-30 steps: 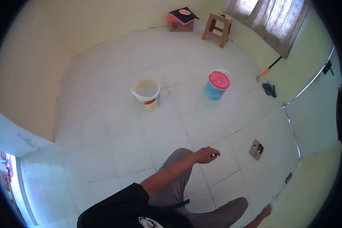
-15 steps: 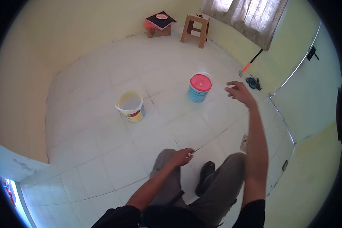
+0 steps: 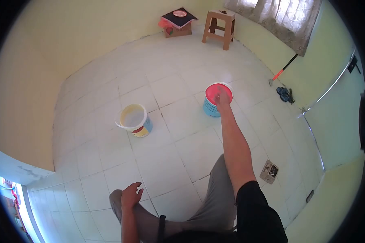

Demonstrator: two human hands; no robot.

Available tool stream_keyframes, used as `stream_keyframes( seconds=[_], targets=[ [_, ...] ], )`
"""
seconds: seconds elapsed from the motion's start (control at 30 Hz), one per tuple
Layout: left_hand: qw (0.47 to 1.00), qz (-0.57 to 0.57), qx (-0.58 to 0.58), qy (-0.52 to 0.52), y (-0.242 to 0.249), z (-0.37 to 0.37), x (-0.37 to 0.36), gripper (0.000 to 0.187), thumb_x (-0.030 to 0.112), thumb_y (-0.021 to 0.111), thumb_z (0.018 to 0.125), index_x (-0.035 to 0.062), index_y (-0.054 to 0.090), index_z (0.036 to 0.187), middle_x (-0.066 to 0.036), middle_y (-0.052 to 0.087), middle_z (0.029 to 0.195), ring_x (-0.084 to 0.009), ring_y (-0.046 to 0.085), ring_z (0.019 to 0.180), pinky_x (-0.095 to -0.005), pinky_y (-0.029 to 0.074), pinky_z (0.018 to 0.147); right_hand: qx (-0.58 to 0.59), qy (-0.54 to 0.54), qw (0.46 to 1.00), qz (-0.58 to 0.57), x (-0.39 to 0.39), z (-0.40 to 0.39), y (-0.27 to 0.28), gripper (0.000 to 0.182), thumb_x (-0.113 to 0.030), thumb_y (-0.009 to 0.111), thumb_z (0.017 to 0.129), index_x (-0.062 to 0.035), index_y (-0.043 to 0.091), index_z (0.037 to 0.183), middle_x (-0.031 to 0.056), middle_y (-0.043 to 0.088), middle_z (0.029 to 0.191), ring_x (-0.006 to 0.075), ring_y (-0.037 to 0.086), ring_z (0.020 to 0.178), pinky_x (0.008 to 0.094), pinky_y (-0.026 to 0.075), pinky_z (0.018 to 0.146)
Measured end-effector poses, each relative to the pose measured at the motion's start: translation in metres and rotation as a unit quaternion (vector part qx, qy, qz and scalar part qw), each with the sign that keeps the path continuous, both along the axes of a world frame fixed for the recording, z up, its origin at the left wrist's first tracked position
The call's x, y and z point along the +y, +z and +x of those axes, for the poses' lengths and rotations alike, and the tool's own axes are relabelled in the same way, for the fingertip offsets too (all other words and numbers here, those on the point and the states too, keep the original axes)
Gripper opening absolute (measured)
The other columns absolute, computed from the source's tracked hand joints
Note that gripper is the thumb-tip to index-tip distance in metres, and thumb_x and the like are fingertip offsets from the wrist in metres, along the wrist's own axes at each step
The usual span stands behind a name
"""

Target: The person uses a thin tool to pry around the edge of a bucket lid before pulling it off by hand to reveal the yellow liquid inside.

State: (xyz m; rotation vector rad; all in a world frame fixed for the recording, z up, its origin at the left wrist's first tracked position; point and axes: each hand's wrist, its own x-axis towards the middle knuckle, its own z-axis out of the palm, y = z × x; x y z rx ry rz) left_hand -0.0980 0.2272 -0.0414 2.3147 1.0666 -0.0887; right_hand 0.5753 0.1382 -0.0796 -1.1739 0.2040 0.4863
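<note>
white tile floor [image 3: 166,162] | blue bucket [image 3: 211,108] upright, lid up | right hand [image 3: 222,97] on lid, grip unclear | left hand [image 3: 131,195] open

The right hand [image 3: 222,98] rests on the pink lid [image 3: 218,92] of the blue bucket [image 3: 210,107] on the tiled floor [image 3: 178,146]. At the bucket's nine o'clock stands an open cream bucket [image 3: 133,120]. The left hand [image 3: 131,195], fingers spread, hovers by the knee at six o'clock.
</note>
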Motion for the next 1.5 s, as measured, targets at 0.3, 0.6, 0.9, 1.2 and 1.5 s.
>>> stream_keyframes(
  seconds=[0.3, 0.6, 0.9, 1.2, 1.5],
  targets=[
    [0.94, -0.138, -0.282, 0.132, 0.091, 0.046, -0.067, 0.027, 0.003, 0.068, 0.101, -0.0006, 0.069, 0.128, -0.011, 0.077, 0.118, -0.0194, 0.077, 0.097, -0.0307, 0.06, 0.083, -0.011, 0.045, 0.961, 0.274, 0.001, 0.044, 0.013, 0.053, -0.038, 0.063, 0.106, -0.0024, 0.054, 0.145, 0.0143, 0.062, 0.122, 0.0243, 0.064, 0.106, 0.0404, 0.057, 0.089],
    [0.94, -0.076, -0.329, -0.052, 0.205, 0.241, -0.008, 0.026, 0.006, 0.068, 0.101, -0.0025, 0.068, 0.126, -0.011, 0.077, 0.116, -0.0159, 0.075, 0.099, -0.0302, 0.058, 0.088, -0.019, 0.025, 0.997, 0.065, 0.017, 0.009, 0.007, 0.023, -0.019, 0.051, 0.11, 0.0013, 0.062, 0.107, 0.0072, 0.059, 0.079, 0.0192, 0.064, 0.069, 0.0375, 0.063, 0.069],
    [0.962, -0.018, -0.273, -0.007, -0.009, 0.405, 0.008, 0.068, 0.027, 0.082, 0.09, 0.0025, 0.056, 0.147, -0.018, 0.067, 0.139, -0.0301, 0.069, 0.119, -0.0416, 0.054, 0.104, -0.132, 0.403, 0.881, -0.208, -0.041, -0.039, 0.057, 0.025, -0.013, 0.058, 0.106, 0.0071, 0.07, 0.096, 0.006, 0.061, 0.07, 0.0169, 0.062, 0.06, 0.0347, 0.056, 0.056],
    [0.882, -0.171, -0.425, 0.115, -0.116, 0.398, -0.049, 0.094, 0.025, 0.079, 0.096, 0.0015, 0.023, 0.167, -0.024, 0.042, 0.164, -0.0296, 0.053, 0.144, -0.0424, 0.052, 0.111, -0.555, 0.269, 0.675, -0.405, -0.063, -0.026, -0.034, 0.032, -0.015, 0.06, 0.105, -0.0037, 0.068, 0.134, 0.0235, 0.073, 0.101, 0.0451, 0.069, 0.094, 0.0487, 0.056, 0.087],
    [0.791, -0.227, -0.501, 0.27, -0.127, 0.387, -0.064, 0.051, 0.02, 0.073, 0.102, 0.0015, 0.06, 0.147, -0.012, 0.068, 0.121, -0.0157, 0.068, 0.106, -0.0292, 0.059, 0.085, -0.392, 0.247, 0.716, -0.522, -0.035, -0.079, -0.047, 0.046, -0.037, 0.05, 0.111, -0.0053, 0.065, 0.14, 0.0253, 0.071, 0.126, 0.0441, 0.066, 0.119, 0.0501, 0.051, 0.104]
  ],
)
